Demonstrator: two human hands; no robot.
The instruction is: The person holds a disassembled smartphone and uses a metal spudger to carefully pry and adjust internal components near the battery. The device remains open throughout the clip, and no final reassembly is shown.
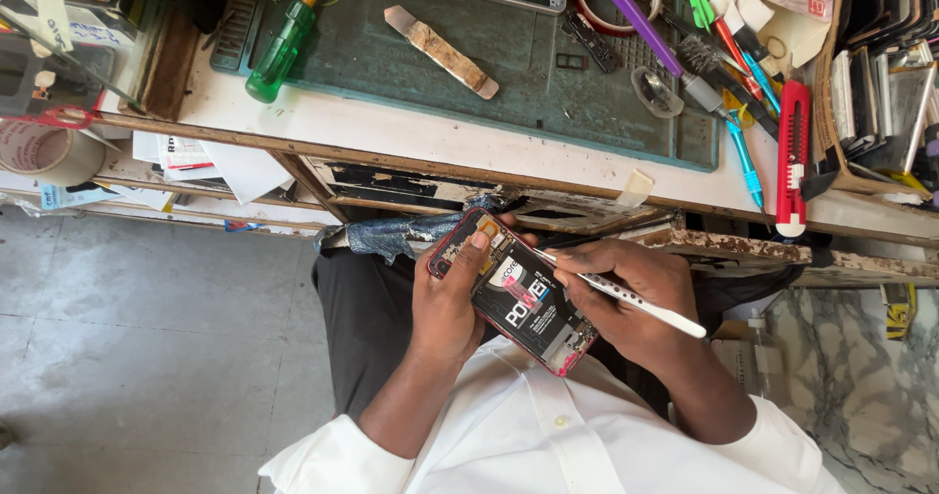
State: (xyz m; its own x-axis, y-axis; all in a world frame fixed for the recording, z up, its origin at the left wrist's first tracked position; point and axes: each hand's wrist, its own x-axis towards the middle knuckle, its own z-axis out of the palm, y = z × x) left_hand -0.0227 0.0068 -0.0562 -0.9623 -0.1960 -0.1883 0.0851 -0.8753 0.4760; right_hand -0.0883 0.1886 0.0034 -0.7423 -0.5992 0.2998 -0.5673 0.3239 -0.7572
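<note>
Phone (518, 303), back cover off, red-edged, insides and black battery exposed, held over the person's lap just below the table (411, 137) edge. Left hand (445, 303) wraps its left side, thumb pressed on the upper corner. Right hand (636, 293) pinches a white slim tool (636, 301), tip touching the phone's top edge. Above the phone: green mat (391, 59) carrying a green screwdriver (279, 49) and a flat pry blade (442, 52). Upper right of the phone: cardboard box (831, 112) packed with upright phone parts; red cutter (793, 157) beside it.
</note>
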